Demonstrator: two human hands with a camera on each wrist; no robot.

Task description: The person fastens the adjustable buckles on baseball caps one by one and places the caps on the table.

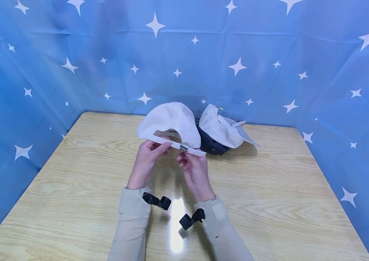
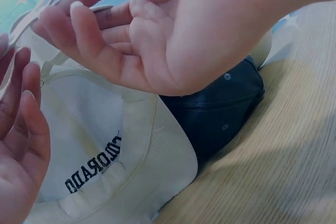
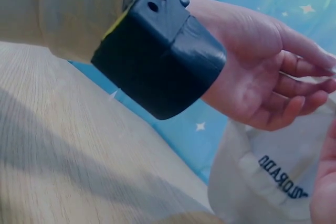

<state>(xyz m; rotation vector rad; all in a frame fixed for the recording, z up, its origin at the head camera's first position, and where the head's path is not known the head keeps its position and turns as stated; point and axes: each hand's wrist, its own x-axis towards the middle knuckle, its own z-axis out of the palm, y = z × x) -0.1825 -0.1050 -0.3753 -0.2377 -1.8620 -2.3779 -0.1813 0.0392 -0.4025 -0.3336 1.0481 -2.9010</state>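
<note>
A white cap (image 1: 174, 116) is held up over the table with its back opening and strap (image 1: 198, 152) facing me. A metal buckle (image 1: 183, 147) sits midway along the strap. My left hand (image 1: 146, 159) pinches the strap left of the buckle, thumb on top. My right hand (image 1: 196, 174) holds the strap near its right end, its fingertips partly hidden behind it. In the left wrist view, the black COLORADO lettering (image 2: 93, 165) shows reversed inside the cap, below my right hand (image 2: 173, 40).
Right beside the held cap, a pale cap (image 1: 220, 127) with its strap undone lies on a dark navy cap (image 1: 212, 143). The wood-grain table (image 1: 285, 188) runs back to a blue curtain (image 1: 197, 54) with white stars. Black wrist cameras (image 1: 163, 203) jut inward from both sleeves.
</note>
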